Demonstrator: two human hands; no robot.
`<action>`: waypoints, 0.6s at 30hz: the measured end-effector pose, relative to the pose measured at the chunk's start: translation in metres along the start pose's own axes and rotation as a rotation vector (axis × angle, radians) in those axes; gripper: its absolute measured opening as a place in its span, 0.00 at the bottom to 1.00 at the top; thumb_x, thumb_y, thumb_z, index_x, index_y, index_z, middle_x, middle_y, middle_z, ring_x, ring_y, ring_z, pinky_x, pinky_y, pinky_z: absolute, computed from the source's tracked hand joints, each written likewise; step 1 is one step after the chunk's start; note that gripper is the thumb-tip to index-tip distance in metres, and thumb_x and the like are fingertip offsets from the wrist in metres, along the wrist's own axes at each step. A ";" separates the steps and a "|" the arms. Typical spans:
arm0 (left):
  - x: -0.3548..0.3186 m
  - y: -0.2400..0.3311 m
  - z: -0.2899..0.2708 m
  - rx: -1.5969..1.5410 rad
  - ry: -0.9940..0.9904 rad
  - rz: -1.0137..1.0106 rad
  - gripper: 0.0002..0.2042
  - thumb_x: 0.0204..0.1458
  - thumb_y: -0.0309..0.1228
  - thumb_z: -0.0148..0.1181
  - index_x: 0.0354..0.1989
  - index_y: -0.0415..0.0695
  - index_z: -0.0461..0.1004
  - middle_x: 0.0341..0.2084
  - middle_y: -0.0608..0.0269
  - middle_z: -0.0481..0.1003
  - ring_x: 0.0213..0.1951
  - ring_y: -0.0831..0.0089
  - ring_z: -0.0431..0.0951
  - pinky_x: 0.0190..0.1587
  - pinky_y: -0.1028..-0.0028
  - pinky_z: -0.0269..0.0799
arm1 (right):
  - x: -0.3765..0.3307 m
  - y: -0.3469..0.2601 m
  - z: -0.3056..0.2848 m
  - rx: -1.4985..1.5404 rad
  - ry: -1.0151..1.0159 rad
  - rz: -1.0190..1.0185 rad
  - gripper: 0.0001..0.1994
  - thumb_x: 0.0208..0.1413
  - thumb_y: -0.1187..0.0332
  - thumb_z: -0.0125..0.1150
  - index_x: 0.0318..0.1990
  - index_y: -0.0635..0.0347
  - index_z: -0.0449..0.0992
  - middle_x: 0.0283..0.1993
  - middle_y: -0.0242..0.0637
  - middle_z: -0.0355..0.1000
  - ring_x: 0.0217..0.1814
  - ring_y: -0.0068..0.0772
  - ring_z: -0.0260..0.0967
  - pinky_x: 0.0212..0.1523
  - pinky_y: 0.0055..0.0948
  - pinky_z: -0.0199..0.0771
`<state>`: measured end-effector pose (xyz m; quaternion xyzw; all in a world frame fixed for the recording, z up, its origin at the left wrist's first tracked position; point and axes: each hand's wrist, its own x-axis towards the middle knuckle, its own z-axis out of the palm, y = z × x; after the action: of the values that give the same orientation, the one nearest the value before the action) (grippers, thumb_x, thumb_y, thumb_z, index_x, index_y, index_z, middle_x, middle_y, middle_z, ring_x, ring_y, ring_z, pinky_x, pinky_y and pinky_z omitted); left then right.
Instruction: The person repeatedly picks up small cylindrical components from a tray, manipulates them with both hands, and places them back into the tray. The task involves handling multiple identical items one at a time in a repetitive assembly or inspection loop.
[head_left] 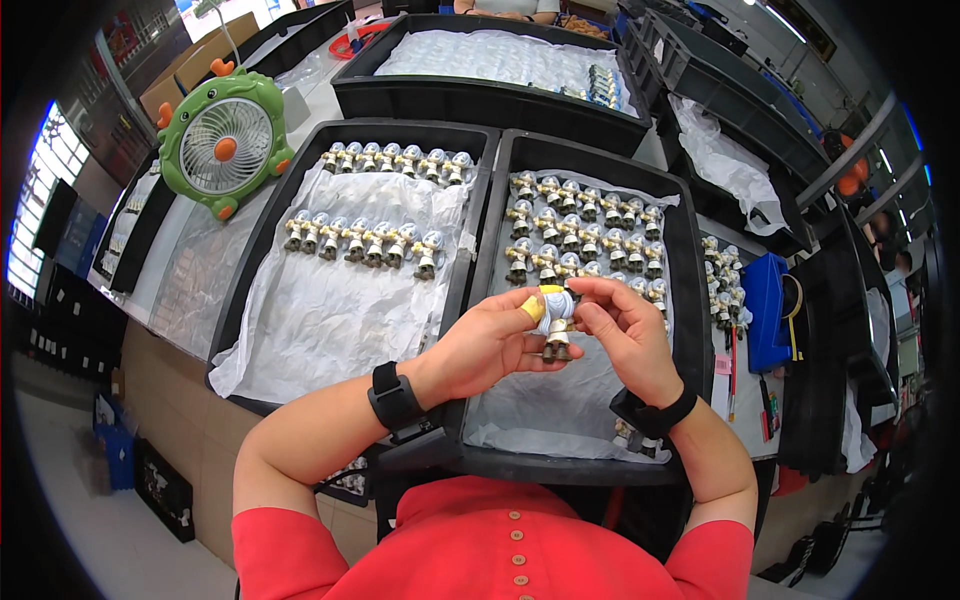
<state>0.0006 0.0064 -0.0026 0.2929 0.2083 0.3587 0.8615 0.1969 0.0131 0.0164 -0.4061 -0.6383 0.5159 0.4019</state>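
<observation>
A small toy figurine (558, 325) with a pale-blue and white body and dark brown feet is held over the right-hand tray. My left hand (480, 350) is closed around its side, with yellow finger covers on the fingertips. At the figurine's upper end, the thumb and forefinger of my right hand (637, 345) pinch together; whether a small part sits between them is hidden. Beneath my hands, the black right-hand tray (698, 310) carries rows of similar figurines (590, 240) on white paper. Another black tray (262, 225), on the left, has two rows of figurines (365, 240).
A green animal-shaped fan (225, 145) stands at the far left. Behind the trays lies a larger black tray (480, 105) with plastic-covered contents. More figurines (722, 280), a blue box (767, 310) and pens (768, 410) are on the right. A person (507, 8) sits across the table.
</observation>
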 end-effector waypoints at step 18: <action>0.002 -0.001 -0.001 -0.046 0.063 0.139 0.16 0.62 0.36 0.39 0.55 0.41 0.58 0.53 0.54 0.66 0.51 0.62 0.71 0.53 0.63 0.67 | -0.009 -0.013 0.008 -0.535 -0.005 -0.355 0.19 0.36 0.70 0.73 0.34 0.60 0.68 0.31 0.34 0.67 0.31 0.27 0.66 0.33 0.24 0.68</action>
<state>0.0020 0.0076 -0.0042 0.2755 0.2063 0.4316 0.8338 0.1911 0.0004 0.0275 -0.3782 -0.8133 0.2526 0.3629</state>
